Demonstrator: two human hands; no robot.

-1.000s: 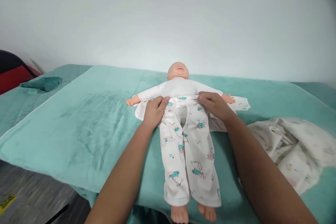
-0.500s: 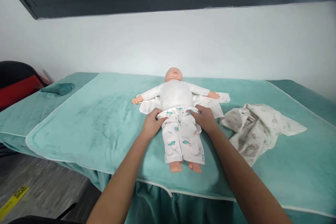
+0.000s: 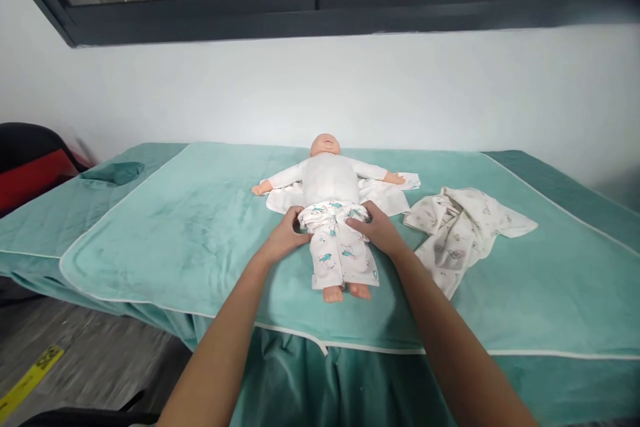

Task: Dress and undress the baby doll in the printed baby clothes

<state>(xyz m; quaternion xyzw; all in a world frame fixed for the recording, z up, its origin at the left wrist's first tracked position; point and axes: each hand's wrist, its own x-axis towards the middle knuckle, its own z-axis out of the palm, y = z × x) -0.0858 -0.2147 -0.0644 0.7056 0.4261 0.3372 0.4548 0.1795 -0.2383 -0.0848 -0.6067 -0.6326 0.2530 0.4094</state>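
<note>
A baby doll in a white long-sleeved top lies on its back, arms spread and feet towards me. White baby pants with a teal animal print cover its hips and legs, the waist bunched into folds. At the waistband's left side, my left hand curls round the cloth, thumb towards me. My right hand grips the other side with its thumb on the front, fingers partly hidden behind the hip. Under the doll's arms, a white printed garment is spread out.
A crumpled white patterned cloth lies right of the doll. Everything rests on a teal mat with white piping, over a teal-covered bed. Behind are a white wall and a dark window frame. A black and red chair stands at left.
My view has tilted up and shifted slightly. Both hands stay at the pants' waist; the left thumb has moved from the front towards the side. The doll's feet are closer together.
</note>
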